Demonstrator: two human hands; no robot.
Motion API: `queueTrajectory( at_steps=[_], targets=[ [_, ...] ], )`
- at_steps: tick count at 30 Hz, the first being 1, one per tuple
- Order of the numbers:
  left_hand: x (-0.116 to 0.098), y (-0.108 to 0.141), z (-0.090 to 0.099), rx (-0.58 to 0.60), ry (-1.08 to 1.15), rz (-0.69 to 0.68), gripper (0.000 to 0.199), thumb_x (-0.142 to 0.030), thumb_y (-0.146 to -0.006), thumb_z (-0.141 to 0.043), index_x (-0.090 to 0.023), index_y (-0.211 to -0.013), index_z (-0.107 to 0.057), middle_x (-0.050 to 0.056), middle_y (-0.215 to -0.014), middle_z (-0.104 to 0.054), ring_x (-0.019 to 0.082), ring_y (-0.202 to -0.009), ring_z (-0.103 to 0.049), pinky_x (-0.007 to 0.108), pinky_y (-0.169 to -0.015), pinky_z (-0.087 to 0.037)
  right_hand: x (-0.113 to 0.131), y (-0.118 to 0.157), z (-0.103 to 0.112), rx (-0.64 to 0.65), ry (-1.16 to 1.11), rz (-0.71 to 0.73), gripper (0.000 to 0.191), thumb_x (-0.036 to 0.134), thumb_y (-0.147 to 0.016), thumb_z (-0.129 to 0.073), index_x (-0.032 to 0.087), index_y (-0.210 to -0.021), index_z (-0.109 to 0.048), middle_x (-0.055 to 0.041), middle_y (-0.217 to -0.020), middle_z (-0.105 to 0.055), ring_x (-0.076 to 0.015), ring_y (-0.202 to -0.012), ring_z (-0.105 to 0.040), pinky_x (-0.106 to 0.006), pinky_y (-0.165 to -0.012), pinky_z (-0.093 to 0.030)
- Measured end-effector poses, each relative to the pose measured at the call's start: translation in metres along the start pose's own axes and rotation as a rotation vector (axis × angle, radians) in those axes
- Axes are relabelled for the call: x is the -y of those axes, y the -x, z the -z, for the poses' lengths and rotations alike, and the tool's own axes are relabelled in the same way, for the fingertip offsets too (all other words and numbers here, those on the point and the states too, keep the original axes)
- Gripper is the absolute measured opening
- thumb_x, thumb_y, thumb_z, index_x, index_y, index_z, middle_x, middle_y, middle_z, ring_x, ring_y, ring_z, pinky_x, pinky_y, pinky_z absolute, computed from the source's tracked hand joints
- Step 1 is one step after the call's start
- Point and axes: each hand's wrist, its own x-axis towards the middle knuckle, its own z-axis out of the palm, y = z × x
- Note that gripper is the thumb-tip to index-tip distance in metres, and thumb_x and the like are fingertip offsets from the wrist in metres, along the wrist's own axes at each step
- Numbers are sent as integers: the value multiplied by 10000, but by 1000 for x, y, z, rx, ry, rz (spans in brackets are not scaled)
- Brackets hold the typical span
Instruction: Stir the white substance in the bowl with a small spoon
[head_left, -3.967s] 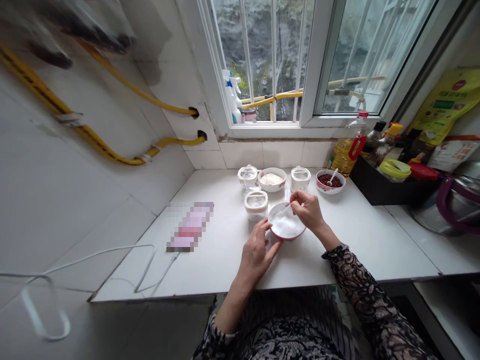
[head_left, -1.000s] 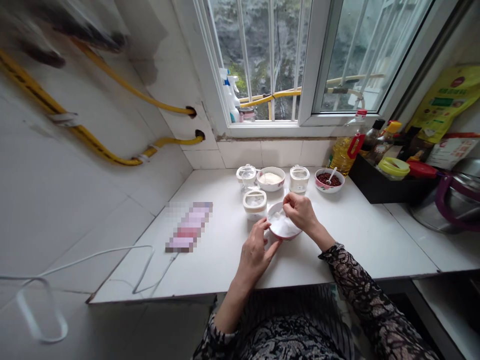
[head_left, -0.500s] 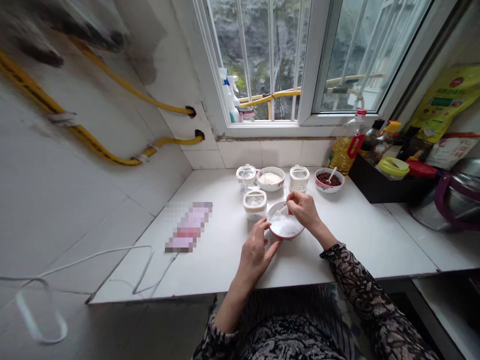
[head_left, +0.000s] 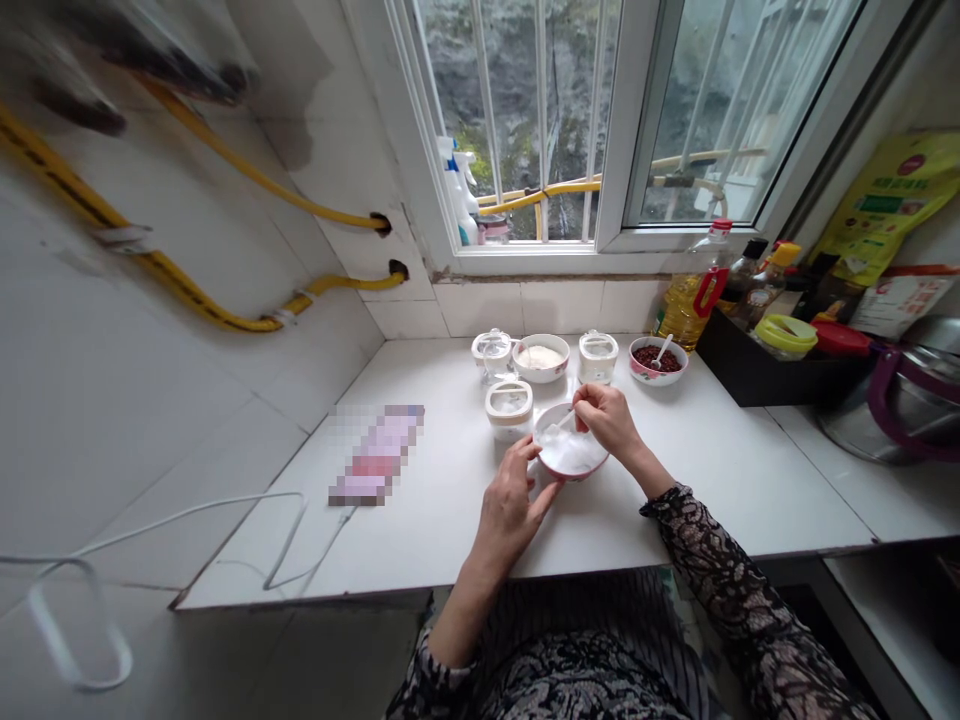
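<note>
L hand (head_left: 514, 500) holds bowl (head_left: 576, 478), R hand (head_left: 607, 418) w/ spoon (head_left: 561, 422) in wht powder (head_left: 571, 455).

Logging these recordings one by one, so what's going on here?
A person's left hand steadies a bowl of fine white contents on the counter, while the right hand holds a white spoon in it. A lidded jar stands just left of that bowl. Farther back sits a bowl of dark red beans with its own spoon.

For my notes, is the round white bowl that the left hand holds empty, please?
Not empty: a loose white substance lies inside the bowl.
</note>
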Motion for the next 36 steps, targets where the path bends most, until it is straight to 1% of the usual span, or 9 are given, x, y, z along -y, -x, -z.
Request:
queueTrajectory(
  at_steps=[5,14,17,20,25,30,36],
  targets=[
    [0,0,0,1,1,3,365,-225,-869,-654,-221,-1198,-497,134,-1317,-575,266,-1136,-651,322,-686,-657,-1,2,-5,41,4,15,80,205,-628,-462,215,-607,-538,49,-429,-552,-112,-426,-493,-214,-495,-394],
    [1,0,1,10,1,-2,372,-227,-871,-663,-219,-1205,-498,140,-1319,-572,270,-1161,-640,310,-687,-657,1,-2,2,14,-166,-91,74,221,-621,-482,205,-586,-545,37,-413,-562,-115,-409,-499,-216,-474,-402],
    [0,0,1,9,4,2,380,-216,-870,-666,-221,-1209,-496,137,-1320,-569,271,-1167,-636,311,-697,-657,1,-1,1,12,-120,-76,75,213,-619,-482,206,-585,-549,40,-411,-557,-113,-407,-493,-215,-472,-398],
    [0,0,1,9,7,0,383,-210,-869,-668,-222,-1209,-494,136,-1324,-567,273,-1169,-635,313,-701,-657,1,2,-3,50,-69,-41,82,205,-615,-478,206,-589,-555,41,-419,-564,-111,-415,-502,-213,-483,-408],
    [0,0,1,11,16,2,387,-206,-870,-667,-217,-1214,-492,139,-1330,-563,274,-1177,-630,309,-702,-656,4,5,-7,90,-152,-55,77,217,-608,-478,205,-586,-551,42,-407,-562,-108,-394,-500,-207,-459,-408],
    [0,0,1,10,12,8,391,-213,-868,-664,-218,-1219,-493,138,-1328,-564,269,-1156,-640,318,-698,-657,5,1,-2,75,-279,-121,65,233,-592,-499,199,-582,-554,28,-396,-570,-115,-383,-502,-215,-447,-417],
    [0,-1,1,15,4,2,377,-220,-871,-663,-221,-1208,-492,138,-1320,-568,278,-1161,-639,328,-683,-661,3,-5,7,47,-303,-148,69,252,-597,-518,199,-566,-549,22,-398,-572,-117,-385,-512,-224,-463,-436]
  ],
)
